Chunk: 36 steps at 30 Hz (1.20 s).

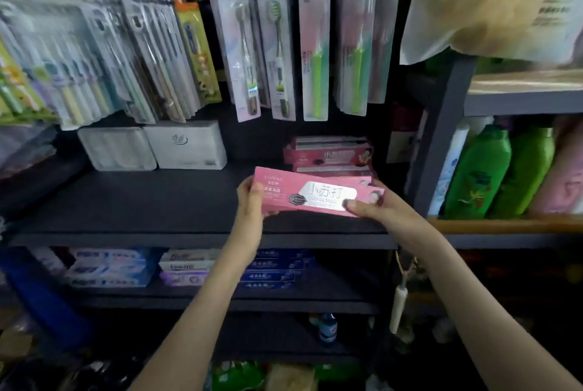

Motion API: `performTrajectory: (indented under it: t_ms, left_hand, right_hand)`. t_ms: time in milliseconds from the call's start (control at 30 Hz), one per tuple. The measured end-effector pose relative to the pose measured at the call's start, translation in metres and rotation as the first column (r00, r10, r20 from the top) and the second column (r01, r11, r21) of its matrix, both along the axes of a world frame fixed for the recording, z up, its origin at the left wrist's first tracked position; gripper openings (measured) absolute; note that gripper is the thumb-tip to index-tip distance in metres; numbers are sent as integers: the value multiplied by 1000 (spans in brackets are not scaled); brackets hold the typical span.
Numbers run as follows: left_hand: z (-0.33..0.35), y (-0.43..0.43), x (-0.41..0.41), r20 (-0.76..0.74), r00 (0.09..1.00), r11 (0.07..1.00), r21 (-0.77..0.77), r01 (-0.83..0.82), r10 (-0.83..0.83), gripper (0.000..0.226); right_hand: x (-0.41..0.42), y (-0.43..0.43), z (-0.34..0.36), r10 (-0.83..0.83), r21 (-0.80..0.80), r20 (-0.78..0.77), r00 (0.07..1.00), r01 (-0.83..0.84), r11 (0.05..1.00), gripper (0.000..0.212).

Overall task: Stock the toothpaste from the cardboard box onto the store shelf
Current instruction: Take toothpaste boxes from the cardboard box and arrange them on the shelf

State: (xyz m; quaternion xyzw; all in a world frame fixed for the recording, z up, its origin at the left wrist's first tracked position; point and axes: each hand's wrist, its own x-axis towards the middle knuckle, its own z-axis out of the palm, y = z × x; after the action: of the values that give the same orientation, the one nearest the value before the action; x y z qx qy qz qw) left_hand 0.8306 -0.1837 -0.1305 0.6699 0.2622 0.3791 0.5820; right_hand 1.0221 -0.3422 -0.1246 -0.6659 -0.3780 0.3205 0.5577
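Observation:
Both my hands hold a bundle of pink toothpaste boxes (318, 195) flat above the dark shelf (164, 201). My left hand (250, 198) grips the bundle's left end, thumb on top. My right hand (370, 206) grips the right end, thumb pressed on the silver label. Behind the bundle, a stack of the same pink toothpaste boxes (329, 154) sits at the back right of the shelf. The cardboard box is out of view.
Packaged toothbrushes (280, 43) hang on hooks above the shelf. Two white boxes (186, 144) stand at the shelf's back. Blue and purple toothpaste boxes (189, 267) fill the shelf below. Green bottles (479, 173) stand on the neighbouring shelf to the right.

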Motion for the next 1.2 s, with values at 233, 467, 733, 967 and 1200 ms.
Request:
performTrajectory:
  t_ms: [233, 467, 733, 967, 1200]
  left_hand:
    - [7, 63, 46, -278, 926, 958, 53, 282, -257, 70]
    - [-7, 93, 98, -251, 908, 942, -84, 326, -337, 82]
    - [-44, 106, 135, -259, 954, 988, -41, 148, -154, 91]
    - [-51, 102, 147, -212, 967, 990, -15, 142, -142, 98]
    - [-62, 109, 148, -259, 948, 983, -59, 177, -186, 88]
  right_hand:
    - [33, 31, 6, -224, 127, 81, 971, 213, 969, 65]
    - [70, 69, -13, -414, 12, 147, 898, 417, 909, 87]
    - [68, 90, -25, -535, 49, 123, 836, 533, 845, 76]
    - [76, 98, -38, -621, 28, 90, 779, 621, 783, 62]
    - [78, 96, -41, -599, 12, 64, 798, 600, 800, 67]
